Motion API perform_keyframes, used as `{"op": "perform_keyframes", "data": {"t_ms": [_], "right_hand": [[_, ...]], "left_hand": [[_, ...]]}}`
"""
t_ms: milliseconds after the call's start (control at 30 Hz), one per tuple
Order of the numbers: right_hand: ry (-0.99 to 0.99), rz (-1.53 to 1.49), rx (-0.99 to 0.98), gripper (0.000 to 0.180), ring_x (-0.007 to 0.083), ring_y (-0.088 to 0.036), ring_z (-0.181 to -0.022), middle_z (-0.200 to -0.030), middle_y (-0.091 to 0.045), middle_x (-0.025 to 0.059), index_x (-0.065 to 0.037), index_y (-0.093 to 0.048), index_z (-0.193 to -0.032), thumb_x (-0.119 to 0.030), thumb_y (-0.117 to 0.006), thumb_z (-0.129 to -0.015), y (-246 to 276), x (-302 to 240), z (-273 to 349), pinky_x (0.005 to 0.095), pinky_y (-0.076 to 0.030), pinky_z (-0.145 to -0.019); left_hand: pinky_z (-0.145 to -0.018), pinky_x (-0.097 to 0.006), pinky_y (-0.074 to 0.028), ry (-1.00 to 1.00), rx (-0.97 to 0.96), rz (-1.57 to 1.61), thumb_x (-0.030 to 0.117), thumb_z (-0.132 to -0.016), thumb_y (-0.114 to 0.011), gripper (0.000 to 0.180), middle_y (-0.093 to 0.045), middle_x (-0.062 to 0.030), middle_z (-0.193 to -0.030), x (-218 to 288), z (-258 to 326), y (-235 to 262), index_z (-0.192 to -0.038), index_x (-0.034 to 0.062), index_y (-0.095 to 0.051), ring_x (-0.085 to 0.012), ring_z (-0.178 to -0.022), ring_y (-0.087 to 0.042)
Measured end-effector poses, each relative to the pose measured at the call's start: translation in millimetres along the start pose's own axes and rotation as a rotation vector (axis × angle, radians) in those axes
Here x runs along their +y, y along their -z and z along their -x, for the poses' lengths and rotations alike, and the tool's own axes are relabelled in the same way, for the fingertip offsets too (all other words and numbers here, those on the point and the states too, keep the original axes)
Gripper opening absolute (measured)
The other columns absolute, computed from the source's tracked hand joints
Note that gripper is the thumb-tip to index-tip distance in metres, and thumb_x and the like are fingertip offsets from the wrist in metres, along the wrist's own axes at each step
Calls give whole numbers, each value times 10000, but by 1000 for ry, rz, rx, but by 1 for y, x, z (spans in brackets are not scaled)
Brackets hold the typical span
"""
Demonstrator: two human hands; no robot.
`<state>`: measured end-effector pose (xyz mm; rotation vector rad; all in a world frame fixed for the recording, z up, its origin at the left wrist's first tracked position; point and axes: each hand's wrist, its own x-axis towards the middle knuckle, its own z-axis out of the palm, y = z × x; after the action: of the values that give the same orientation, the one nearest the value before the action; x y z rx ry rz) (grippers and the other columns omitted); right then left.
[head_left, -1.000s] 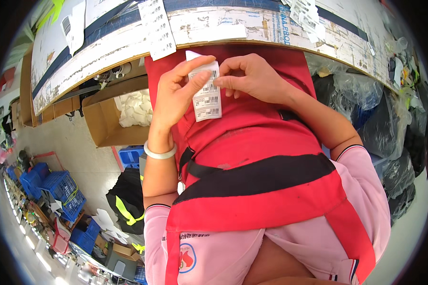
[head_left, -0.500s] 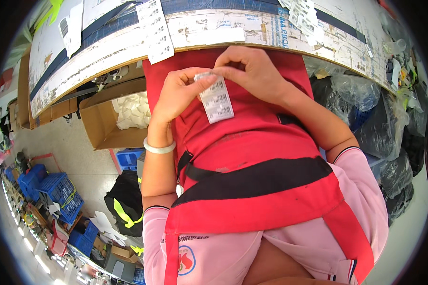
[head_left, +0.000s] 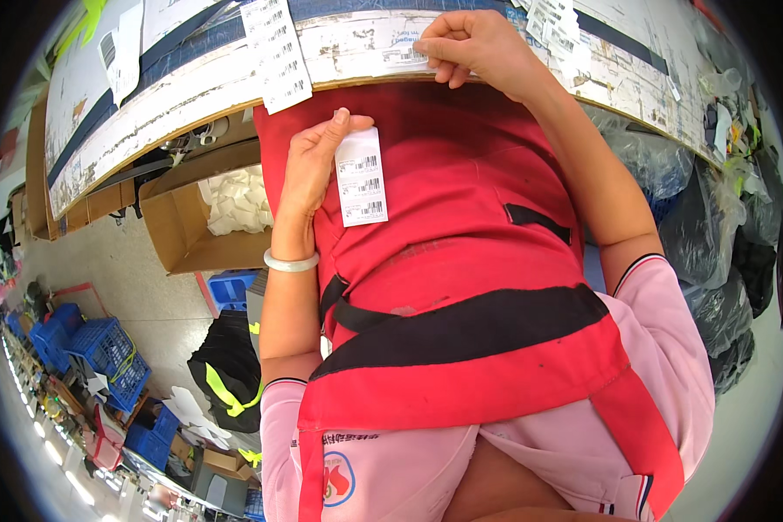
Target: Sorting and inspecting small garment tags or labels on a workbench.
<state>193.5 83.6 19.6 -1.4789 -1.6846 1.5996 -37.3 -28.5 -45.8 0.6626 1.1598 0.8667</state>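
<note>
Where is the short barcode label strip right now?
In the head view, left of centre, the short barcode label strip is held in the left hand, over the red apron.

Count at the work position: two hands, three label pieces.
Hands: one left hand [head_left: 317, 165], one right hand [head_left: 470, 48]. Labels: one held strip [head_left: 362, 178] (three printed labels showing), one single label [head_left: 400, 57], one long strip [head_left: 276, 56]. Also one bracelet [head_left: 291, 263], one red apron [head_left: 461, 191].
</note>
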Motion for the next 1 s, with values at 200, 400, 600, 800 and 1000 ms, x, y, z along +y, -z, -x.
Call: {"op": "perform_keyframes", "data": {"t_ms": [200,400,600,800,1000], "right_hand": [[-17,-27,-1,196,67,-591,-591,-688,-616,18,-26,-639,-878,-221,-658,-866,-5,1,-3,181,-482,-516],[-7,-20,0,203,67,-587,-584,-681,-608,17,-22,-638,-872,-224,-660,-865,-7,4,-4,183,-481,-511],[-26,-117,-17,148,119,-597,-534,-654,-621,67,18,-625,-819,-124,-624,-862,-5,2,-5,228,-498,-470],[-21,-105,-12,148,120,-596,-529,-654,-621,65,16,-622,-816,-124,-622,-864,-5,1,-5,229,-496,-463],[-12,-80,-15,153,124,-599,-530,-656,-623,71,22,-621,-821,-125,-622,-862,-5,-2,-5,232,-498,-460]], "left_hand": [[-657,-204,-459,5,-2,31,313,-946,-555,352,-669,-47,-837,-1,-1,1,-985,-8,-694,-79,-710,-579],[-657,-198,-456,4,-1,26,294,-938,-572,326,-669,-37,-842,-1,-1,1,-994,-3,-694,-72,-715,-574],[-672,-200,-461,-5,-3,22,270,-933,-582,303,-676,-36,-874,-4,-2,2,-1004,-3,-693,-70,-736,-580],[-691,-203,-470,-11,-22,46,266,-931,-584,301,-680,-42,-897,-4,-3,3,-1008,-5,-691,-75,-759,-590],[-683,-207,-473,-12,-20,41,261,-932,-582,301,-679,-45,-893,-3,-2,3,-1012,-9,-688,-75,-752,-590]]}}
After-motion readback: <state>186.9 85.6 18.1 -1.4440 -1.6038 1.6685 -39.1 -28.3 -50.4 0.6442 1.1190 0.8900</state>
